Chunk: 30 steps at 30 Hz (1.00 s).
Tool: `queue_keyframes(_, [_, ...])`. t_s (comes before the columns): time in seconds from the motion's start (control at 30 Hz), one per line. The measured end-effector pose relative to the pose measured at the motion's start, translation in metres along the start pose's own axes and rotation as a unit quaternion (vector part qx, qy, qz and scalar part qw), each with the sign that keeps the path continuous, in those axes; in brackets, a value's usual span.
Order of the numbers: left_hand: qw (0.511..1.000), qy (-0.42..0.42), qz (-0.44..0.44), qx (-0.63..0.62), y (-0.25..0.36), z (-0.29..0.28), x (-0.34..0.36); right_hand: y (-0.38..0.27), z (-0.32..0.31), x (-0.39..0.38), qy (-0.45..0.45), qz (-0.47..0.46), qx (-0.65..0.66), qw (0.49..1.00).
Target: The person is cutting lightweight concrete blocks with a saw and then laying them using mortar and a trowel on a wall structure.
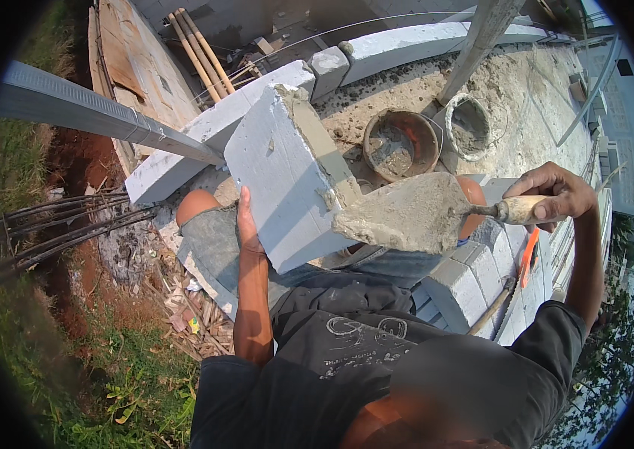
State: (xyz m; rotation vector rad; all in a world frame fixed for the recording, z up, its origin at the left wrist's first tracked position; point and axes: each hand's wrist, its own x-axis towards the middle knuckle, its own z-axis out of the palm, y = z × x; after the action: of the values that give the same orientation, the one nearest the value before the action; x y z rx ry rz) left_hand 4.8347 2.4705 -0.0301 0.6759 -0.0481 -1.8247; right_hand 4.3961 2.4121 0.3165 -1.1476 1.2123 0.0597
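My left hand (245,221) steadies a large pale grey lightweight block (279,179), which is tilted up in front of my knees. The thumb lies along its near face, while the other fingers are hidden behind it. Grey mortar (318,142) coats the narrow right side of the block. In my right hand (556,193) is a trowel (414,213), gripped by its wooden handle. Its mortar-smeared blade points left, with the tip at the block's lower right edge; whether they touch I cannot tell.
Beyond the block stand a dark bucket (432,150) and a pale-rimmed bucket (484,112), both with mortar. A block row (407,52) curves along the far edge. Posts rise left (107,112) and ahead (478,49). Stacked blocks (455,288) and an orange-handled saw (528,258) lie right; rebar (70,224) juts left.
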Motion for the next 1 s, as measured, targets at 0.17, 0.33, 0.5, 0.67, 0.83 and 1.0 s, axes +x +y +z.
queue_keyframes(0.17, [0.999,-0.041,0.006,0.003,-0.004,0.001,-0.013,0.063,-0.032,-0.025,0.191,0.003,0.002,0.982])
queue_keyframes(0.33, [0.995,0.084,-0.022,-0.038,-0.003,0.008,-0.037,0.108,-0.077,-0.011,0.389,0.236,-0.138,0.880])
queue_keyframes(0.5, [0.993,0.073,0.072,-0.058,0.012,0.004,-0.083,0.138,-0.115,0.055,0.458,0.239,-0.202,0.832])
queue_keyframes(0.67, [0.938,0.187,0.291,0.010,0.041,-0.003,-0.151,0.126,-0.110,0.122,0.368,0.148,-0.307,0.865])
queue_keyframes(0.83, [0.813,0.259,0.510,0.111,0.115,0.017,-0.224,0.093,-0.086,0.174,0.226,0.027,-0.255,0.940])
queue_keyframes(1.0, [0.686,0.290,0.640,0.189,0.177,0.050,-0.274,0.058,-0.054,0.192,0.234,-0.046,-0.310,0.921])
